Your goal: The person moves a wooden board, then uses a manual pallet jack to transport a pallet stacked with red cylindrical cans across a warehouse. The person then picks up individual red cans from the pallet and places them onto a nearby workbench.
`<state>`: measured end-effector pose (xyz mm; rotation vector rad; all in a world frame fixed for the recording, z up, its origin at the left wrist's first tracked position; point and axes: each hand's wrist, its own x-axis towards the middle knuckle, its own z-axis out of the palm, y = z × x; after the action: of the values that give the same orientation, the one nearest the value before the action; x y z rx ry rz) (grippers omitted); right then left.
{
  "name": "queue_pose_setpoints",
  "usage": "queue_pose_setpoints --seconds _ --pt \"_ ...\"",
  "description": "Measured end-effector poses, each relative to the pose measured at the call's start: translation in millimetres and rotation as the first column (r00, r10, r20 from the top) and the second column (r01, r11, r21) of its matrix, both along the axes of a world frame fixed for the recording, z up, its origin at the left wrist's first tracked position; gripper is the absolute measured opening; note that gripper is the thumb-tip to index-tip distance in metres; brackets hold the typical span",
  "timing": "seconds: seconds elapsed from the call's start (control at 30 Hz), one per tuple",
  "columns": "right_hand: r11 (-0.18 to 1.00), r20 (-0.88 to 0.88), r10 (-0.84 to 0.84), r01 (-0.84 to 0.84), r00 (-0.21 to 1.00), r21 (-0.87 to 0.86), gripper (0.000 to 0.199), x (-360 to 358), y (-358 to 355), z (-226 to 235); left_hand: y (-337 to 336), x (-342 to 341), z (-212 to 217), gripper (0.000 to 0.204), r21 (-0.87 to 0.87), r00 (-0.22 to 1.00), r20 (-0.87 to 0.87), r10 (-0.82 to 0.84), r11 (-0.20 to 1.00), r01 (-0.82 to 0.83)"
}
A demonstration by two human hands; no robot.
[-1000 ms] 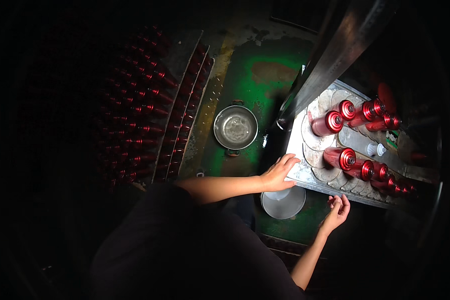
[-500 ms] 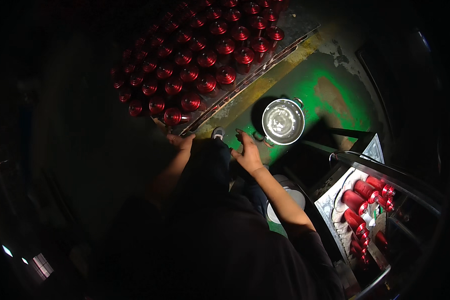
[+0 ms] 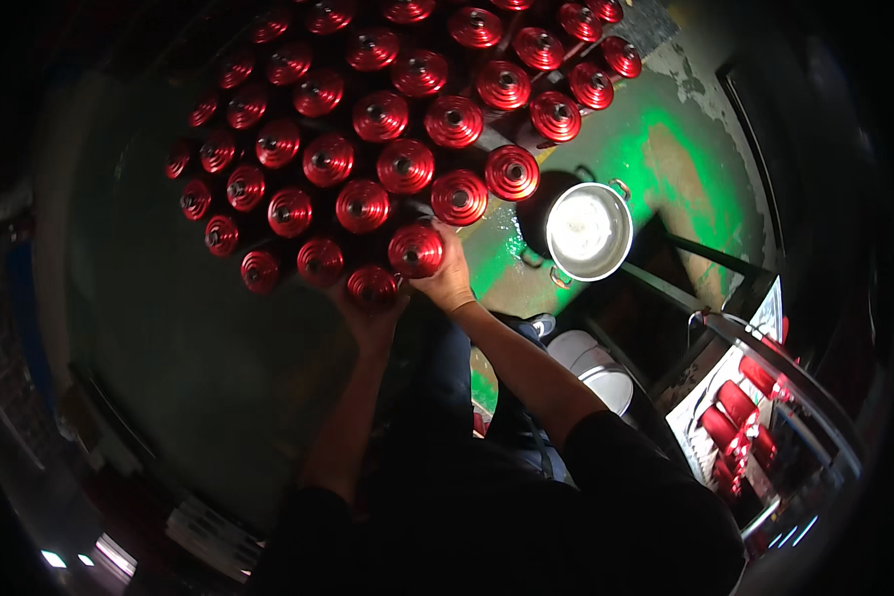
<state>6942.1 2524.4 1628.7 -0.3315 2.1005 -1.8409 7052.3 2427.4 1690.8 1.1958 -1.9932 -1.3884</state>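
Since the earlier frames, both hands have been brought away from the machine at the right and up to the near edge of a dense field of red spools (image 3: 397,164), which now fills the upper part of the view. At the front row, the left hand (image 3: 372,316) is cupped under one red spool (image 3: 372,285), its fingers closed about the lower part; the right hand (image 3: 449,280) is wrapped round the neighbouring spool (image 3: 415,249), fingers clenched on its side. Both spools stand upright, touching the rest of the row — whether they are being set down or lifted cannot be told.

Just beside the field, a shiny metal pot (image 3: 588,230) sits on the green-painted floor (image 3: 656,149), and a white bucket (image 3: 594,366) is seen near the person's legs. At the lower right, a few red spools (image 3: 737,402) lie in the machine tray (image 3: 700,442).

Judged from the layout, the work seems well along — dozens of spools are ranked in rows, only a handful are left at the machine, and two are in hand.
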Motion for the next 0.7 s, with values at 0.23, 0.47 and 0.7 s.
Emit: queue_pose_setpoints --seconds 0.23,0.47,0.7 --pt "0.999 0.056 0.015 -0.013 0.998 -0.030 0.077 2 -21 -18 -15 16 -33 0.100 -0.264 0.981 0.176 -0.079 0.956 0.125" --pt "0.998 0.094 0.036 -0.031 0.995 -0.058 0.068 7 13 -18 -4 13 -18 0.097 -0.086 0.971 0.177 -0.161 0.980 0.178" --pt "0.951 0.448 -0.069 0.194 0.891 -0.239 0.086 26 148 18 20 -28 30 0.088 0.586 0.849 0.004 -0.528 0.689 0.425"
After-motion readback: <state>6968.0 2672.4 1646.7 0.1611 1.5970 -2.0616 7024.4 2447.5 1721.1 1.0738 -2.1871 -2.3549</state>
